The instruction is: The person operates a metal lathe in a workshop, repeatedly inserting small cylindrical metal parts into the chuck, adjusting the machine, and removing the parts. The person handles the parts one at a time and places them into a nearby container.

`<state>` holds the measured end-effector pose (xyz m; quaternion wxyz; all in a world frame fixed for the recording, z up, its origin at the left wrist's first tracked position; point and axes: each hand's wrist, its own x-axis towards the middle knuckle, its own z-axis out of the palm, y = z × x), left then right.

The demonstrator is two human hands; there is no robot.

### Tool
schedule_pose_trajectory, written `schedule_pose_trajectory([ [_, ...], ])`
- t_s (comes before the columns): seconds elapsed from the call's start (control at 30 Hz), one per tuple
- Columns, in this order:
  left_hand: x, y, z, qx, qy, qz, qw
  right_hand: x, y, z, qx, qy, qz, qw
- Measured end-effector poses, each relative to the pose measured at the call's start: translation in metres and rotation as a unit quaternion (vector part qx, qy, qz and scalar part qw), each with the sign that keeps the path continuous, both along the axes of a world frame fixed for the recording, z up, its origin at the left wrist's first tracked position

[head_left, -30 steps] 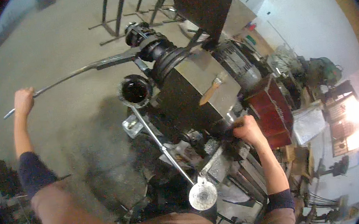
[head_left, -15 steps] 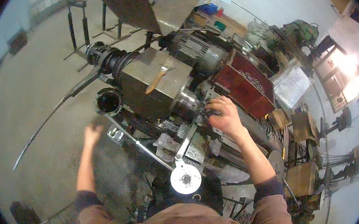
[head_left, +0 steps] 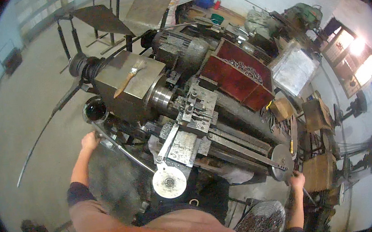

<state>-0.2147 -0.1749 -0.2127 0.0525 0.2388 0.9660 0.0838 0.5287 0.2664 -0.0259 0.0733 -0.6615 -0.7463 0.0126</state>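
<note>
A small metal lathe stands before me, with a box-shaped headstock (head_left: pixel 121 79) and a shiny chuck (head_left: pixel 162 97). At the left, my left hand (head_left: pixel 90 141) is closed at the upper end of a long metal lever (head_left: pixel 131 155). Far to the right, my right hand (head_left: pixel 297 180) is closed around a handle beside the round grey disc (head_left: pixel 281 162); the fingers partly hide the grip. Between my hands sit the tool post (head_left: pixel 195 107) and a pale round dial plate (head_left: pixel 169 181). A wooden-handled brush (head_left: pixel 128 80) lies on the headstock.
Behind the bed, a dark red tray (head_left: pixel 236 76) holds many small metal parts. An electric motor (head_left: pixel 178 46) sits behind the headstock. A round basket of dark small pieces (head_left: pixel 263 221) is low at the right. A long thin rod (head_left: pixel 39 142) sticks out over the floor at left.
My right hand has left the area by the chuck and moved right to the handle by the disc. My left hand has closed on the lever's end. The view has shifted, showing more of the lathe's right end.
</note>
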Motion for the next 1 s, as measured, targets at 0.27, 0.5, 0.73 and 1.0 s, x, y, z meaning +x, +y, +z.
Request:
schedule_pose_trajectory([
  [0.27, 0.028, 0.042, 0.044, 0.496, -0.28, 0.196, 0.798, 0.286, 0.085, -0.112, -0.018, -0.21, -0.046, 0.976],
  [0.5, 0.049, 0.076, 0.061, 0.565, -0.184, 0.289, 0.751, 0.161, 0.0, -0.075, -0.084, -0.108, -0.204, 0.969],
  [0.73, 0.054, 0.098, 0.046, 0.605, -0.148, 0.284, 0.729, 0.14, -0.094, -0.102, -0.035, -0.104, -0.313, 0.943],
  [1.0, 0.057, 0.104, 0.059, 0.589, -0.173, 0.289, 0.735, 0.112, -0.119, -0.092, -0.023, -0.118, -0.31, 0.943],
])
